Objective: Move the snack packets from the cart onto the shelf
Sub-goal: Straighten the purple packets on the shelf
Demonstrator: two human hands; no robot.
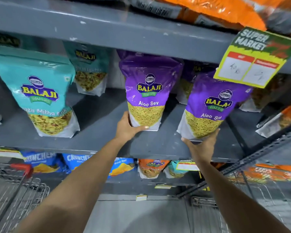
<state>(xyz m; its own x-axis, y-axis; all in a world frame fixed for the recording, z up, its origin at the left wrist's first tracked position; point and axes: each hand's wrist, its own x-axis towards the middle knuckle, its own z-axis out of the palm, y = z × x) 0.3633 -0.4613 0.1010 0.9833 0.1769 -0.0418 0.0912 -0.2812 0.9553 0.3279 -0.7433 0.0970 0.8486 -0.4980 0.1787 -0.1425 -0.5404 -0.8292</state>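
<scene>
Head view: glossy purple Aloo Sev pouches, upright on grey metal shelf (pixel 94 125). Left hand (pixel 127 127) cupped round base of middle pouch (pixel 147 91). Right hand (pixel 202 142) cradles tilted right pouch (pixel 208 106) from below. Wire cart (pixel 15 190) lower left.

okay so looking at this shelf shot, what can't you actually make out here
All in the head view:
- Price tag: handwritten numbers are blurred, unreadable.
- Purple packets behind the front Aloo Sev packet: mostly hidden by it.
- Cart: cut off by the frame edge, contents not visible.
- Right packet: its top corner is covered by the tag.
</scene>
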